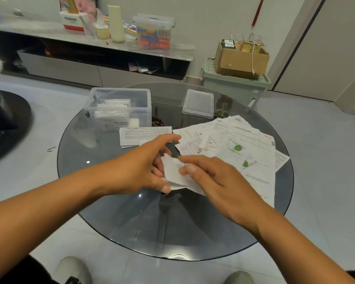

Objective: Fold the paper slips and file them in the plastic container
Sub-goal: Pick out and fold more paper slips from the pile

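A white paper slip (173, 175) is held above the middle of the round glass table (131, 226). My left hand (143, 167) grips its left edge, thumb below and fingers behind. My right hand (215, 179) pinches its right side between thumb and forefinger. The slip looks partly folded. A clear plastic container (121, 107) stands open at the back left of the table with several folded slips inside. A long printed slip (145, 134) lies flat in front of it. A spread pile of unfolded slips (240, 144) covers the right side of the table.
The container's clear lid (198, 104) lies at the back of the table. Behind the table are a low cabinet (90, 64) with boxes and bottles, and a green bin (234, 83) carrying a cardboard box. My shoes (72, 269) rest on the tiled floor below.
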{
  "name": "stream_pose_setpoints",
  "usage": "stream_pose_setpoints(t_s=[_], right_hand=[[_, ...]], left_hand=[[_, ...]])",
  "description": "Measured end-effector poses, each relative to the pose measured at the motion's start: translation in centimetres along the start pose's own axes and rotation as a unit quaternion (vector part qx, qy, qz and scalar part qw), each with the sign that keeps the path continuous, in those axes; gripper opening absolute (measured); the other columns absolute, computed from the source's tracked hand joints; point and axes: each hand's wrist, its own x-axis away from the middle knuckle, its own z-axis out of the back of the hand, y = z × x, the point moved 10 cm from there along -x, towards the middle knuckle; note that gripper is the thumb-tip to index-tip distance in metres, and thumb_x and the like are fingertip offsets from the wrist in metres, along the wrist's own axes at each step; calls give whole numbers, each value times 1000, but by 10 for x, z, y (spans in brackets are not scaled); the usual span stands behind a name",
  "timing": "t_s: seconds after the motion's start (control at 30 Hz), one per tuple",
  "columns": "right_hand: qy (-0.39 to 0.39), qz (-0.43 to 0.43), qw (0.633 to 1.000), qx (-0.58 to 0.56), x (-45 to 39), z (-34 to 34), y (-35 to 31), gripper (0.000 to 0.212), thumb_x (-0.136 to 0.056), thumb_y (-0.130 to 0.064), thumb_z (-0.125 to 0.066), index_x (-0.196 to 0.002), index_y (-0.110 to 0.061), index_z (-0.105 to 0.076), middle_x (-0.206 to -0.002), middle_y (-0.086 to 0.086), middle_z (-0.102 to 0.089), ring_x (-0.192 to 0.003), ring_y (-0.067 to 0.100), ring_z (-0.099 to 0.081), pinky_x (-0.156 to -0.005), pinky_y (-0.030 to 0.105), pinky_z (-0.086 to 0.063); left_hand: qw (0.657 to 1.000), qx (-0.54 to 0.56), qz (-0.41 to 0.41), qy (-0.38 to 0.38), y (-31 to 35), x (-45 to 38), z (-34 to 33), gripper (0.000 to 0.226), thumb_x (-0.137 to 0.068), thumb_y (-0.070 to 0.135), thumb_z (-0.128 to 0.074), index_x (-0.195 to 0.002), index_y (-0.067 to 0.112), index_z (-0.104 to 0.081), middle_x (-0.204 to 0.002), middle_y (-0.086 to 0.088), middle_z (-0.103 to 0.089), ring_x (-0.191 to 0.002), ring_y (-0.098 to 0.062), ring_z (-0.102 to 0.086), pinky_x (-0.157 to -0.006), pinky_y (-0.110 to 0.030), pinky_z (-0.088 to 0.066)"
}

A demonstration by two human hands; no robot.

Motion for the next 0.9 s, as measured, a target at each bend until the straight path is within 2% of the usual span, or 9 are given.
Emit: stream_pose_setpoints(t_s=[0.1,0.2,0.27,0.33,0.43,0.6,0.7,0.8,0.9], right_hand=[[-43,20,995,85,0,-10,-4,34,-107,-43,-44,-137,-48,-59,-127,-17,-64,-112,0,-47,-102,29,-38],[-53,26,992,109,-3,-10,-2,32,-107,-34,-49,-133,-49,-62,-121,-21,-65,-109,1,-51,-98,26,-39],[-29,13,997,71,-4,-6,2,33,-106,-28,-53,-132,-47,-63,-117,-28,-65,-107,-6,-54,-95,17,-40],[22,-17,999,38,-5,1,11,33,-105,-29,-55,-132,-46,-61,-112,-31,-65,-108,-1,-58,-98,23,-47],[45,-56,997,39,-8,4,18,35,-105,-35,-51,-134,-53,-49,-99,-31,-66,-105,9,-61,-98,37,-52],[-1,-93,993,-77,-12,-6,14,51,-100,-15,-52,-136,-53,-47,-103,-26,-74,-104,1,-65,-94,30,-51],[47,-103,986,-125,-14,-1,13,58,-98,-3,-53,-132,-50,-53,-122,-24,-63,-110,-4,-62,-82,19,-52],[104,-168,936,-290,-14,8,24,57,-97,3,-55,-131,-42,-59,-132,-12,-58,-119,8,-59,-91,37,-61],[80,-224,867,-438,-14,-3,26,55,-95,10,-55,-131,-31,-62,-133,3,-55,-122,24,-59,-82,47,-64]], left_hand=[[996,-88,-15,-22,2,3,3,95,-71,29,-93,-146,51,-38,-130,22,-42,-99,0,-59,-86,-19,-55],[983,-181,-18,-18,2,6,4,61,-70,62,-82,-125,45,-62,-125,30,-43,-105,7,-52,-80,-12,-47],[986,-161,-13,30,2,7,9,36,-78,61,-76,-107,39,-72,-115,23,-55,-98,3,-56,-77,-19,-50],[987,-152,-18,52,4,4,10,17,-85,43,-78,-99,36,-73,-106,16,-58,-92,1,-58,-78,-24,-51],[992,-120,-4,44,1,1,8,28,-83,27,-83,-106,34,-68,-102,12,-56,-88,5,-57,-75,-11,-47],[997,-68,25,19,-4,-1,6,37,-79,23,-87,-104,37,-63,-102,9,-61,-89,-8,-65,-80,-17,-55],[994,-104,30,33,-1,1,10,41,-79,25,-86,-112,35,-63,-99,14,-58,-86,-7,-63,-74,-14,-52],[989,-140,43,34,-3,1,9,63,-80,32,-85,-137,30,-58,-95,25,-50,-89,0,-57,-70,-11,-41],[987,-147,53,24,-8,-1,8,61,-81,35,-85,-136,31,-59,-98,22,-54,-89,-2,-58,-67,-11,-38]])
